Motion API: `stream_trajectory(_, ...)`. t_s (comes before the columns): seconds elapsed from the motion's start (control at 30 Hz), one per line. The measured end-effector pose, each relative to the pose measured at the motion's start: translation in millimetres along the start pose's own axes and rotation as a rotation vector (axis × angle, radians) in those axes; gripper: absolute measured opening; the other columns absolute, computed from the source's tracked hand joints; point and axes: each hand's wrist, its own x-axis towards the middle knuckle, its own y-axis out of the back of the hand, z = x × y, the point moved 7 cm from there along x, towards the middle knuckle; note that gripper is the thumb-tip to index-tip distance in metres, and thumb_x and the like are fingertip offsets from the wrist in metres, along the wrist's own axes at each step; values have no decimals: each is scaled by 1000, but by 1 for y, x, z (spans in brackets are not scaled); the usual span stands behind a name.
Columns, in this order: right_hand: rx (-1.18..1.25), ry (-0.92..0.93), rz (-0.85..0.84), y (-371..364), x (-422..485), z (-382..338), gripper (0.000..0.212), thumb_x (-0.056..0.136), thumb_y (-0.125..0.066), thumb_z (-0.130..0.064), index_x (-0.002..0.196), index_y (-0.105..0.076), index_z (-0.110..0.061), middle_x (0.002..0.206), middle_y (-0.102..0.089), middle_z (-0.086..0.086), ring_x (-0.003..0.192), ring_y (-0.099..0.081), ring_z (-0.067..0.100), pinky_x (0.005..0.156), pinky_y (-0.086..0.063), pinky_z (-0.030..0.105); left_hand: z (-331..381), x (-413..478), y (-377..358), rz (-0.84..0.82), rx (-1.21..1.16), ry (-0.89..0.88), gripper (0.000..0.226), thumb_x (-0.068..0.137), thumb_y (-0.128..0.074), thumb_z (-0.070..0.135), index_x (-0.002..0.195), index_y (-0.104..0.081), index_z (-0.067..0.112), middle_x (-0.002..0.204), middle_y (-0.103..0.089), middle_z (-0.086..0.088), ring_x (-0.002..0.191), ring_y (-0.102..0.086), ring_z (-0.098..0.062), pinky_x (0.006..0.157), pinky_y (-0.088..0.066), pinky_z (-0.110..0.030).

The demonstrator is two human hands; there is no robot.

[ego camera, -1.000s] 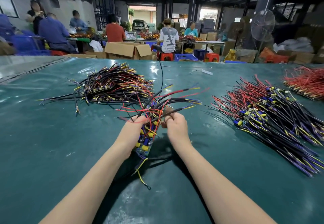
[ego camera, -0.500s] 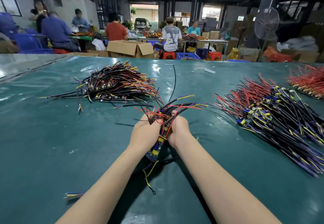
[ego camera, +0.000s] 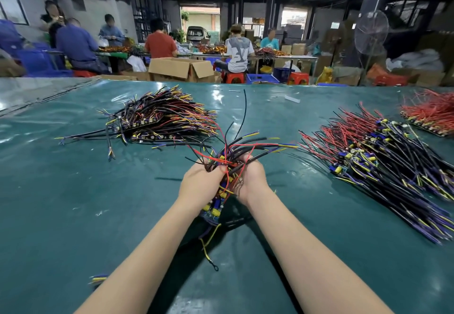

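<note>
**wirenut_88:** That bundle of wires (ego camera: 227,166) looks like trouble to me. The loose ends fan out in every direction, so I'd guess one hooks a neighbour and yanks a joint on one of the little boards (ego camera: 215,207). The yellow lead (ego camera: 207,250) dangling underneath could also snag on the table (ego camera: 73,203).

**solderpaws:** Agreed. The grip looks firm at least. The left hand (ego camera: 200,186) is wrapped round the bundle from one side, and the right hand (ego camera: 250,181) clutches it from the other. It's held just above the table, near the middle of the near side.

**wirenut_88:** Looks-wise it's black, red and yellow wires with stripped tips. The boards stack below the hands, with yellow and blue parts on them.

**solderpaws:** If it slips, it could mix into the other heaps. There's a dark pile (ego camera: 159,119) toward the table's far left and a bigger pile (ego camera: 383,161) on its right side. A red pile (ego camera: 432,114) sits at the far right corner.
</note>
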Motion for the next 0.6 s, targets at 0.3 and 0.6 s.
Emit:
stream_trajectory(0.3,67,74,-115,6,6,-20,29,87,-29,-7,74,-55,-11,49,-63,1,45,-57,15,49,-44,18,20,7,-3,-148,-115,-112,21,64,-49,32,81,-55,20,81,-58,-4,77,-50,-20,78,-38,-30)
stream_trajectory(0.6,-44,90,69,21,10,-19,29,94,-37,-17,71,-54,-15,51,-61,0,47,-56,17,49,-43,23,19,17,-21,-139,105,-54,21,83,-58,15,66,-46,20,58,-47,4,56,-42,-16,53,-33,-25)
